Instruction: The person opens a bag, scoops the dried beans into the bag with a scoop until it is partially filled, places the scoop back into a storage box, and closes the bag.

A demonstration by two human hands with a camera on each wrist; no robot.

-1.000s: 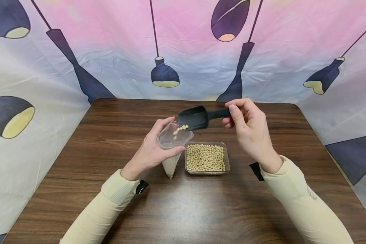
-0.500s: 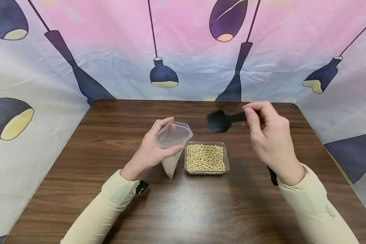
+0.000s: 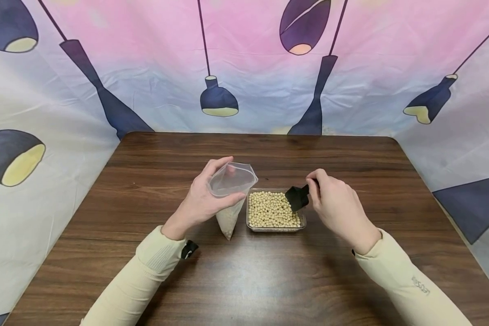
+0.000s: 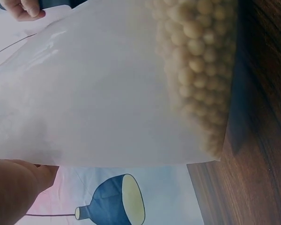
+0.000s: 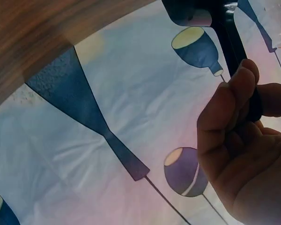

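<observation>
My left hand (image 3: 199,199) holds a clear plastic bag (image 3: 230,181) upright by its opened mouth, thumb and fingers spread around the rim. Pale round beans (image 4: 201,70) fill the bottom of the bag in the left wrist view. A clear rectangular container (image 3: 276,229) full of the same beans (image 3: 269,210) stands just right of the bag. Above its right side, my right hand (image 3: 338,206) grips a black scoop (image 3: 297,198) by the handle. The blade is at the beans' surface near the back right corner; whether it dips in, I cannot tell.
The dark wooden table (image 3: 167,163) carries the container and bag. Behind it hangs a patterned cloth (image 3: 261,99) printed with lamps, which also covers both sides.
Beans slid from the scoop into the bag at first. The right hand then moved the scoop right, away from the bag, and lowered it to the container. The left hand stayed in place.
</observation>
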